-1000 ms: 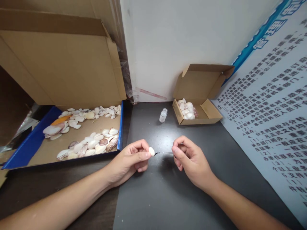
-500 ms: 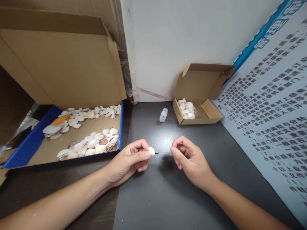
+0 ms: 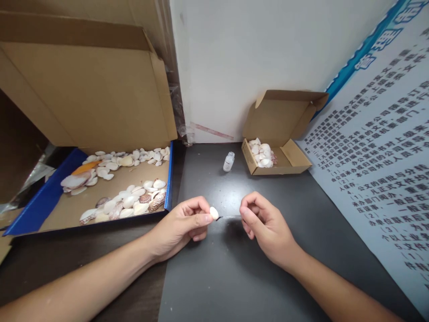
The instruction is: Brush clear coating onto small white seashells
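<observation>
My left hand is closed, pinching a small white seashell between thumb and fingertips. Facing it, my right hand has its thumb and forefinger pressed together on a thin, see-through stick, which points left at the shell. The stick's dark, fine tip is at the shell's lower right edge; whether it touches cannot be made out. Both hands are above the dark grey tabletop. Beyond them stands a small clear glass bottle with a whitish look and no cap.
On the left lies an open blue-sided cardboard box with many shells in groups. A smaller open cardboard box at the back right holds white shells on its left side. A white wall panel and a printed board border the table.
The shell has turned slightly in my left fingers and shifted a little right. The stick's dark tip has moved slightly down along the shell's edge. Both hands keep their grip.
</observation>
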Demonstrator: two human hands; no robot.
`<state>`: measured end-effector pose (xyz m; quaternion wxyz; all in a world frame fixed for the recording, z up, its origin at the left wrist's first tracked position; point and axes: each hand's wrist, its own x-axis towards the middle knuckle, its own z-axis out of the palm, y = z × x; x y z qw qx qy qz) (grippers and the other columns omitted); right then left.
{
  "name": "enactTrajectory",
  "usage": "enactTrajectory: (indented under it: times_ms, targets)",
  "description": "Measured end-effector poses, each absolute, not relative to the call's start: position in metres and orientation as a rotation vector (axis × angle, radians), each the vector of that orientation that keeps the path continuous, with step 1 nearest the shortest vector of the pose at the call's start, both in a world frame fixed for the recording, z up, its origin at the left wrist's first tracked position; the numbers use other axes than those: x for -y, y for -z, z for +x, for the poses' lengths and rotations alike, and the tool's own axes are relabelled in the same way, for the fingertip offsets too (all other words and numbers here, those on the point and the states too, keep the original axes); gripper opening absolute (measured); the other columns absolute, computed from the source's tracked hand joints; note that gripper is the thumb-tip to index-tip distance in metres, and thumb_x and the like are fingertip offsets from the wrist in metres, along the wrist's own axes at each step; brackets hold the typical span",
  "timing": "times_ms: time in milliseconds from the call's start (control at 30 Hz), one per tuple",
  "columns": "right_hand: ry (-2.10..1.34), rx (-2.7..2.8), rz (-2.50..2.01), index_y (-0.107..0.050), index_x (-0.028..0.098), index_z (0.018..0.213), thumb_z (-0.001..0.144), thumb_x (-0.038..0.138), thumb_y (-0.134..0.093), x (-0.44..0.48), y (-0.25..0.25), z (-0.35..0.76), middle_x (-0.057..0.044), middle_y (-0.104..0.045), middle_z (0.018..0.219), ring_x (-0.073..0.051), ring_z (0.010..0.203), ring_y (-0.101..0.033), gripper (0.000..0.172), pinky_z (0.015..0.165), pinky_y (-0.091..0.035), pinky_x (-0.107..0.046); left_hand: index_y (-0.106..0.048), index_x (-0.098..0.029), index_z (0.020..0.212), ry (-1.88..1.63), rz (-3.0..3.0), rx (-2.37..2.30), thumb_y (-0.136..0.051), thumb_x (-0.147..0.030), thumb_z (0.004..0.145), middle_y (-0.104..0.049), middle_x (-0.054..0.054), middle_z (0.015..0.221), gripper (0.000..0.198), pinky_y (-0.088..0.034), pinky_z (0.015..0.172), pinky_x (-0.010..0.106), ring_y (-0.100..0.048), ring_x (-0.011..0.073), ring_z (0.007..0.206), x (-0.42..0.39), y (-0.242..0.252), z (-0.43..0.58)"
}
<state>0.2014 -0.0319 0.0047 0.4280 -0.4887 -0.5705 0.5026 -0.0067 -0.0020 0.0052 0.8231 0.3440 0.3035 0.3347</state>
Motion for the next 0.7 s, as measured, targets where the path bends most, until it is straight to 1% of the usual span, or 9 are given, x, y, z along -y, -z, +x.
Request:
enactTrajectory:
  times_ms: [133,333,533,700]
  targets:
    - [-1.215,1.446,-1.278,-0.047,0.021,0.081,0.096,0.039,-0.052,0.0303,-0.0048,0.2014,0.007,-0.045,0.057,-0.009,0.049,-0.043,0.024,0.049,-0.036,-0.021,-0.061,-0.015,0.069,-0.718,0.721,-0.656,-0.08,-0.028,0.073,-0.051,-0.005,0.065,0.024,-0.028,0.048,0.02,-0.032,0.003,0.048,0.0021,-0.0062,-0.0066]
    - [-1.344,1.332,-1.162,-0.046,0.022,0.081,0.098,0.045,-0.044,0.035,-0.0068,0.2012,0.006,-0.045,0.059,-0.01,0.049,-0.043,0.029,0.047,-0.037,-0.022,-0.06,-0.016,0.069,-0.725,0.715,-0.662,-0.08,-0.028,0.073,-0.05,-0.006,0.062,0.024,-0.027,0.048,0.02,-0.031,0.0033,0.048,0.002,-0.0065,-0.0069]
    - [-1.26,1.429,-1.224,-0.046,0.022,0.082,0.098,0.039,-0.05,0.0327,-0.0048,0.202,0.008,-0.041,0.06,-0.01,0.05,-0.039,0.024,0.049,-0.032,-0.022,-0.058,-0.015,0.068,-0.724,0.706,-0.673,-0.081,-0.027,0.071,-0.051,-0.005,0.064,0.026,-0.026,0.048,0.02,-0.032,0.003,0.048,0.0026,-0.007,-0.0067]
    - [-1.316,1.384,-1.131,-0.046,0.022,0.084,0.1,0.04,-0.044,0.0343,-0.005,0.202,0.007,-0.042,0.063,-0.01,0.052,-0.041,0.025,0.05,-0.034,-0.022,-0.06,-0.015,0.068,-0.726,0.703,-0.657,-0.08,-0.026,0.072,-0.05,-0.005,0.062,0.023,-0.027,0.048,0.02,-0.032,0.0032,0.048,0.0022,-0.0065,-0.0074]
